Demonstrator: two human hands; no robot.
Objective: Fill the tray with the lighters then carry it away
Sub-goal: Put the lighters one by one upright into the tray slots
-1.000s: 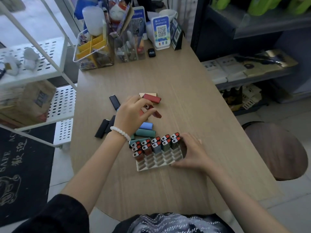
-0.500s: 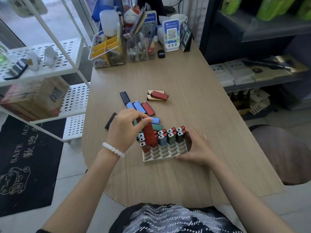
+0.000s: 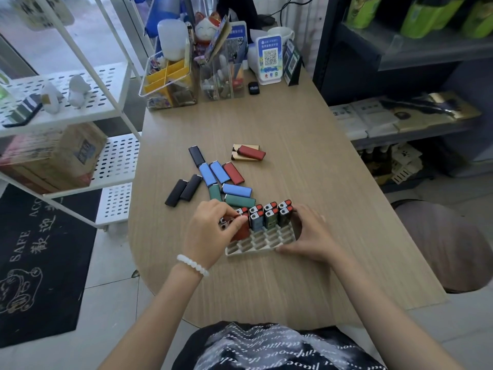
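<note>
A white slotted tray [image 3: 256, 245] lies on the wooden table [image 3: 306, 169], with several lighters [image 3: 270, 216] standing upright in its far rows. My left hand [image 3: 210, 232] pinches a red lighter [image 3: 241, 228] upright over a slot at the tray's left side. My right hand [image 3: 310, 236] grips the tray's right edge. Loose lighters lie beyond the tray: blue ones [image 3: 214, 172], green ones [image 3: 238, 201], black ones [image 3: 184, 191], a red one [image 3: 233, 172], and another red one [image 3: 252, 152] resting on beige ones [image 3: 244, 155].
Clear organisers [image 3: 170, 81] and QR code stands [image 3: 270, 58] crowd the table's far end. A white perforated rack [image 3: 80, 108] stands to the left, dark shelving [image 3: 400, 76] to the right, and a round stool [image 3: 448, 244] at the right.
My left hand picked a red lighter from the loose pile and brought it back to the tray's left side. My right hand stayed on the tray's right edge.
</note>
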